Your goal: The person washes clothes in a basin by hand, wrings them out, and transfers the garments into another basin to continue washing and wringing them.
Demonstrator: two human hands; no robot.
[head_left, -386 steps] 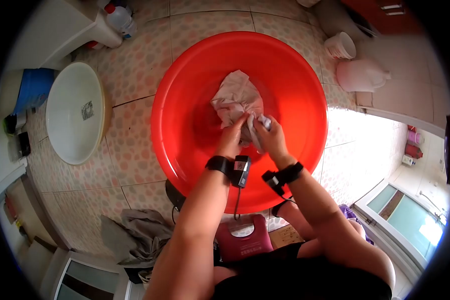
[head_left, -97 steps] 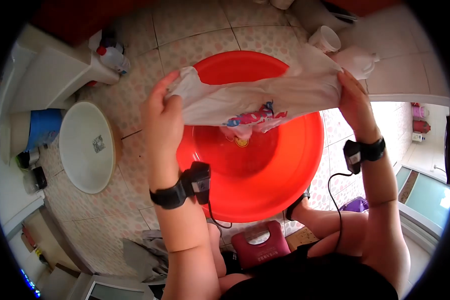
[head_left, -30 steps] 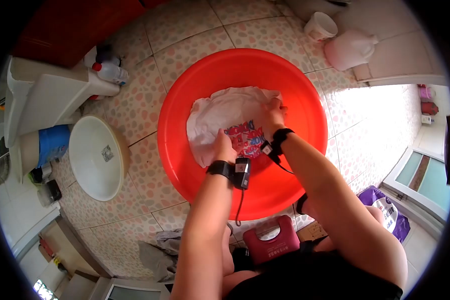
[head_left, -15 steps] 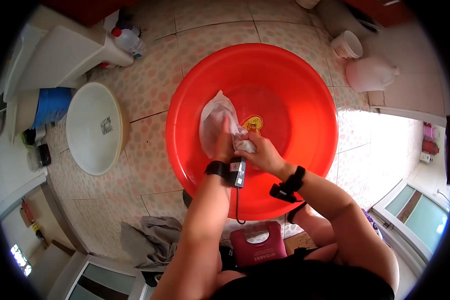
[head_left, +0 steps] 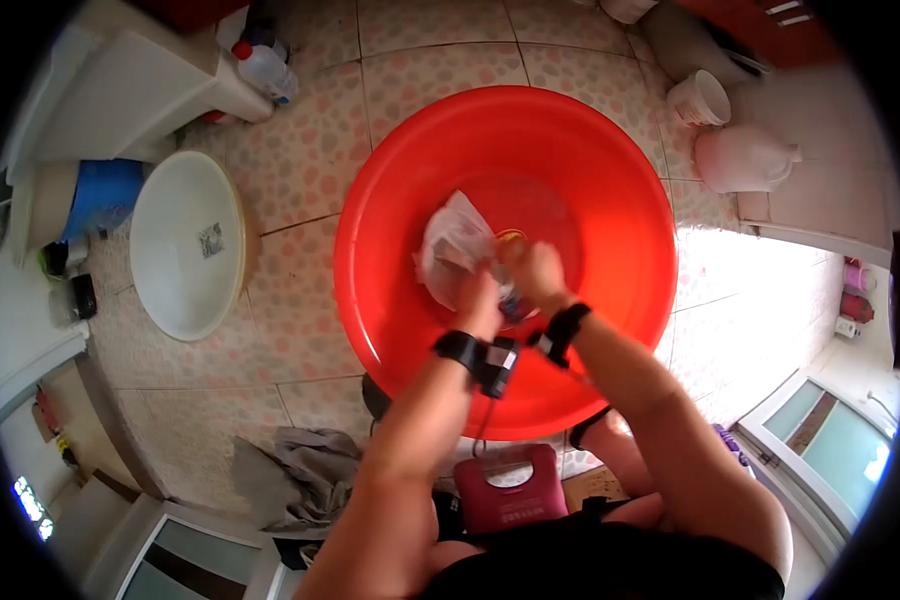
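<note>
A wet-looking whitish cloth [head_left: 454,238] is bunched up inside a large red tub [head_left: 622,220]. My left hand [head_left: 482,298] grips its lower right side, with the fingers partly hidden by the folds. Just to the right, my right hand [head_left: 538,274] is closed on a bunched part of the same cloth, blurred by motion. Both hands are low in the tub, close together. A yellow sticker on the tub's bottom shows slightly behind the right hand. Black straps with small devices are on both wrists.
A white basin [head_left: 182,285] stands left of the tub on the tiled floor. Grey fabric [head_left: 305,475] lies at lower left, beside a dark pink plastic stool [head_left: 515,500]. A white bucket [head_left: 700,98] and a jug [head_left: 745,158] are at upper right; a red-capped bottle [head_left: 266,72] is at upper left.
My right hand has moved up and right, and my left hand slightly right. The cloth has shifted right and bunched differently between them. The view has tilted slightly.
</note>
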